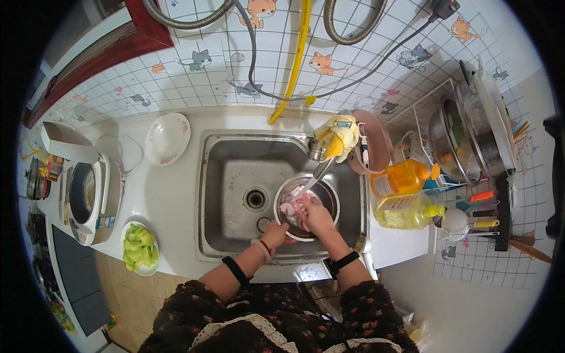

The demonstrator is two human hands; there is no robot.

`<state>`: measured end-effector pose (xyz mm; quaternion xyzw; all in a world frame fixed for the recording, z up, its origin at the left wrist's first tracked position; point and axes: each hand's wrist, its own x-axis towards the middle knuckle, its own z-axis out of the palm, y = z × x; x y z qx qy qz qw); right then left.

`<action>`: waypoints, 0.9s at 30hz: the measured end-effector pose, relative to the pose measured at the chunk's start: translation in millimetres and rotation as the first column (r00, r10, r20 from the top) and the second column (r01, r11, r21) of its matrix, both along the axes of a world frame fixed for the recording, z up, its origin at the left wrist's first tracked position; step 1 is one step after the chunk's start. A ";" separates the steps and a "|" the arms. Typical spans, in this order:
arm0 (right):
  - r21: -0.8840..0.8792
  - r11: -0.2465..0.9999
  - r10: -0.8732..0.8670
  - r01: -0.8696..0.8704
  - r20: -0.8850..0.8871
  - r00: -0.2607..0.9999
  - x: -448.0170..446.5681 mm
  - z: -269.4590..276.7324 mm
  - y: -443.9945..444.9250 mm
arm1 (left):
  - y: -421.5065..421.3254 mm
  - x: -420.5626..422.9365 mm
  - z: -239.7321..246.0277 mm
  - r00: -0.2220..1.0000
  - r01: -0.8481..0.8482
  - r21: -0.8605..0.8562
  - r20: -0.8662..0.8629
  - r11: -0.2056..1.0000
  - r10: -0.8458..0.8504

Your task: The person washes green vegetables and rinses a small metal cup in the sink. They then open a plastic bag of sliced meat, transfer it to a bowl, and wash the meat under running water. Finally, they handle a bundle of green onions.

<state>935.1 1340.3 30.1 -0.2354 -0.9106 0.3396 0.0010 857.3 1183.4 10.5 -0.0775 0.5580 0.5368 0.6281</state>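
A stainless steel bowl [334, 194] sits inside the metal sink [229, 172], towards its right side. Pale pink pieces of raw meat [289, 209] lie in it. My left hand [274, 236] grips the bowl's near-left rim. Inside the bowl, my right hand [318, 217] has its fingers closed around some of the meat, which partly hides them. Above the bowl is the faucet spout [325, 168], and a whitish stream of water runs from it into the bowl. A yellow cloth [337, 137] wraps the top of the faucet.
Right of the sink stand an orange detergent bottle [399, 177], a yellow pump bottle [406, 212] and a pink basin [375, 148]. Leftward are a white floral plate [167, 139], a plate of cut green pieces [141, 248] and an open rice cooker [90, 198].
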 end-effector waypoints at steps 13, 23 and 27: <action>0.155 0.968 0.178 -0.198 0.137 0.975 -37.2 5.4 -17.3 | -8.9 -11.8 -2.4 0.998 -0.065 -0.008 -0.017 0.998 0.065; 0.331 0.914 0.274 -0.234 -0.079 0.959 -37.5 23.3 -7.5 | -22.6 -24.0 -1.0 0.997 -0.069 -0.028 0.012 0.997 0.070; 0.168 0.952 0.249 -0.255 0.057 0.967 -43.4 7.8 -21.4 | -17.0 -20.2 -3.9 0.997 -0.071 -0.017 0.022 0.997 0.071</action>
